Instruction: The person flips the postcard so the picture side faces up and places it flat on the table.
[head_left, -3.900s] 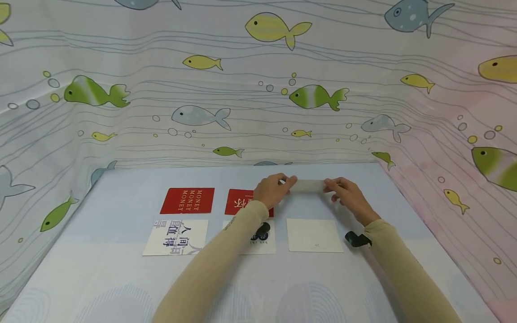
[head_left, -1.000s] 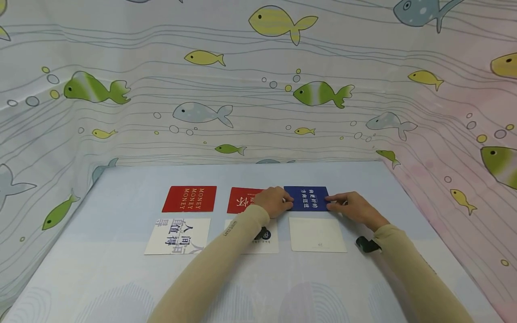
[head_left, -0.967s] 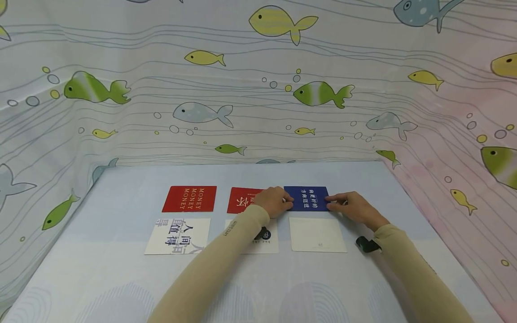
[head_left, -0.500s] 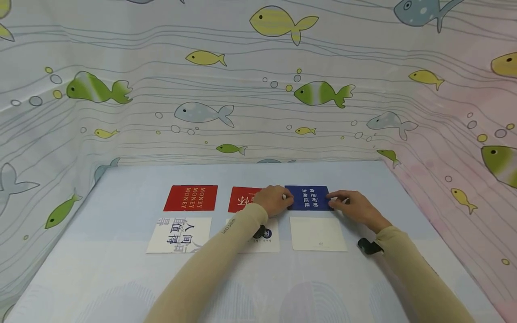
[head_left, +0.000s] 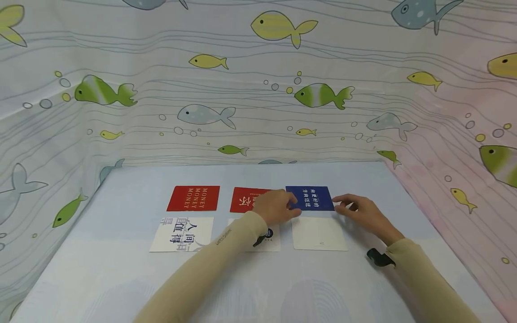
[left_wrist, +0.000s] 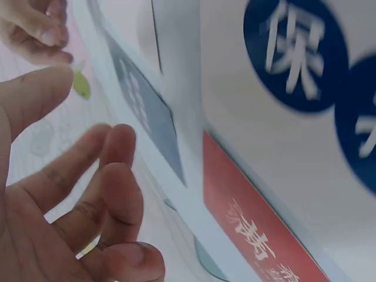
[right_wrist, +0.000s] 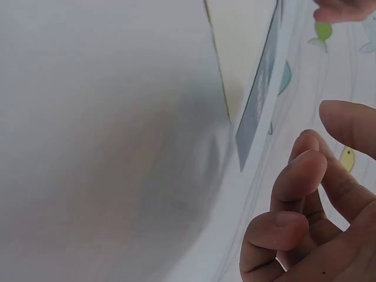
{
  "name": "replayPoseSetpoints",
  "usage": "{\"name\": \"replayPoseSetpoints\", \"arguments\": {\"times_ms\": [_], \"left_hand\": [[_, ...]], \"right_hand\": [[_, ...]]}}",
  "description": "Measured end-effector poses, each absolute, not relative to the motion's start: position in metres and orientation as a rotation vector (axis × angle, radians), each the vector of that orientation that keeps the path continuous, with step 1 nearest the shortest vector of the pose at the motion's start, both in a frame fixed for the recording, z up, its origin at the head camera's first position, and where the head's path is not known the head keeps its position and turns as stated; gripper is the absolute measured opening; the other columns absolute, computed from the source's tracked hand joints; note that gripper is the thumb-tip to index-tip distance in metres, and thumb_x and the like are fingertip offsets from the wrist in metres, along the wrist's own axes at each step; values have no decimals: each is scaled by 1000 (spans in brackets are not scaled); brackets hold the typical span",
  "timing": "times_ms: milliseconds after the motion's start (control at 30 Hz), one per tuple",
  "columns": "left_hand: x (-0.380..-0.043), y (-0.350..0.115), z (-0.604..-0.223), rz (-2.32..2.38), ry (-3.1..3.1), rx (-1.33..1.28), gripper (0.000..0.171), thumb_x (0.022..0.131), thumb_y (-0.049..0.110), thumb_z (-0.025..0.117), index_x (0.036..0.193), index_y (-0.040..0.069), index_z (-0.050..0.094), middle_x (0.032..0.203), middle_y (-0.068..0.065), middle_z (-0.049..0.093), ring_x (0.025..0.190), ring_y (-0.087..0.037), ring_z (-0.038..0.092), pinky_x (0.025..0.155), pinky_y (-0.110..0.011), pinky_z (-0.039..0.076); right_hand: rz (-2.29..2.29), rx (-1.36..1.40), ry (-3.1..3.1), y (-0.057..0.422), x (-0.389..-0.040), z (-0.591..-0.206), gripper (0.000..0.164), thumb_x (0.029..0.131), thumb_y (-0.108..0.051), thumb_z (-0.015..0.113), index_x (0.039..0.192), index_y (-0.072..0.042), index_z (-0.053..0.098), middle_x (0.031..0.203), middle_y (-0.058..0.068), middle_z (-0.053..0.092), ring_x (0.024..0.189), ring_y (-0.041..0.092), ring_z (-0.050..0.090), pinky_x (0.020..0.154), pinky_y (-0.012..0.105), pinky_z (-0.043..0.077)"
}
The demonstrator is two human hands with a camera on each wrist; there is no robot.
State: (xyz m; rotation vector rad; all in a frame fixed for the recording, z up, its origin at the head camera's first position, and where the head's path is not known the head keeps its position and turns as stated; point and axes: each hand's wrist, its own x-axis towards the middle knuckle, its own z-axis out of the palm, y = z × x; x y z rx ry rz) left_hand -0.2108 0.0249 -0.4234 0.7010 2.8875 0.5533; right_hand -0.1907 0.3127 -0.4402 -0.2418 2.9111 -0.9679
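Observation:
A blue card (head_left: 315, 199) with white characters lies flat at the right end of the back row. Over its left edge hovers my left hand (head_left: 276, 207), thumb and fingers parted. My right hand (head_left: 366, 216) is just beyond the card's right edge, with a gap between thumb and fingers. In the left wrist view the left hand (left_wrist: 76, 205) has loosely bent fingers and nothing in them. Bent fingers with nothing between them also show on the right hand (right_wrist: 329, 217) in the right wrist view. Beneath the left hand, a red card (head_left: 241, 200) is partly covered.
Another red card (head_left: 194, 198), lettered MONEY, lies at the back left. In front are a white card with blue characters (head_left: 181, 235), a white card with dark blue circles (head_left: 275, 243), partly behind the left wrist, and a plain cream card (head_left: 319, 235). Fish-print cloth (head_left: 258, 103) surrounds the table (head_left: 258, 287).
Earlier both hands held a card up, its pale side showing. It then lay flat, blue side up, with fingers at its edges. Now both hands have loosened, the right drawing slightly back rightward.

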Motion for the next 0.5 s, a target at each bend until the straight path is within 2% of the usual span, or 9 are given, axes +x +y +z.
{"name": "replayPoseSetpoints", "arguments": {"times_ms": [133, 200, 367, 500], "left_hand": [[-195, 28, -424, 400, 2961, 776, 52, 91, 56, 69, 130, 22, 69, 119, 1, 71, 100, -14, 68, 78, -32, 57], [-189, 30, -425, 317, 2987, 812, 57, 89, 59, 68, 131, 21, 69, 125, -1, 68, 103, -18, 68, 80, -37, 57], [-179, 33, -430, 126, 3001, 860, 67, 83, 69, 69, 126, 18, 71, 118, -3, 67, 97, -21, 64, 79, -40, 56], [-174, 33, -433, 38, 3006, 857, 70, 80, 72, 70, 121, 14, 72, 114, -5, 68, 94, -21, 63, 78, -38, 56]], "right_hand": [[-944, -267, 2909, 315, -180, -441, 40, 96, -33, 72, 130, -13, 67, 102, 2, 65, 87, 21, 58, 68, 34, 48], [-948, -299, 2914, 317, -174, -441, 41, 96, -34, 72, 130, -12, 66, 102, 2, 65, 86, 20, 59, 68, 34, 49], [-935, -374, 2931, 321, -161, -444, 47, 95, -36, 72, 133, -10, 64, 104, 3, 63, 84, 18, 58, 69, 31, 48], [-896, -422, 2924, 323, -155, -448, 51, 93, -31, 75, 136, -7, 61, 107, 5, 62, 83, 17, 57, 69, 29, 48]]}}
